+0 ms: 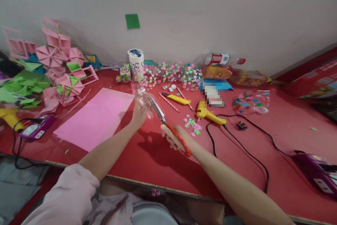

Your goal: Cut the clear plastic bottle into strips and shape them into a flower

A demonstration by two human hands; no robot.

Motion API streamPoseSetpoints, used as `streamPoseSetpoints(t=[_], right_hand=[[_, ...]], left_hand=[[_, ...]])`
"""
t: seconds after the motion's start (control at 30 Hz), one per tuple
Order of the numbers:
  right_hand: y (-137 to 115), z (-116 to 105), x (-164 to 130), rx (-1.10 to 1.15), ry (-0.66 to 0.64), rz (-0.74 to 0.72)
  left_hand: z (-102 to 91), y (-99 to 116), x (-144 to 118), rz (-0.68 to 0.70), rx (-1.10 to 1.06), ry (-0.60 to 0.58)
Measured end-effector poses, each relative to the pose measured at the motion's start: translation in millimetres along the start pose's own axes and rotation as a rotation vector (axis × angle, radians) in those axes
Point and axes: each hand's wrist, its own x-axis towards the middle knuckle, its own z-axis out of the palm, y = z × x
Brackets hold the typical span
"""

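My left hand (140,110) is closed around a clear plastic bottle piece (142,92), whose neck points away from me. Its exact outline is hard to make out. In my right hand (172,139) are scissors (178,140) with orange-red handles. The blades point up and left, next to the plastic and my left fingers; whether they touch it I cannot tell. Beyond my hands lie a yellow utility knife (179,99) and two patterned sticks (168,102). Loose pink and green paper stars (193,125) are scattered near my right hand.
Pink paper sheets (97,119) lie at left, before folded paper models (50,56). A yellow glue gun (210,114) trails a black cord toward a purple power strip (313,172). Star-covered plastic (171,74), a white canister (136,65) and a bottle (223,59) stand or lie along the wall.
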Motion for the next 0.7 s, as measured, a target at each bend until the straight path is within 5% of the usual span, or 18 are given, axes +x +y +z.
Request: streamPoseSetpoints(t=[0.7], right_hand=[[-9.6, -4.5, -4.0, -0.025, 0.009, 0.026]], left_hand=[[-0.6, -4.2, -2.8, -0.002, 0.045, -0.096]])
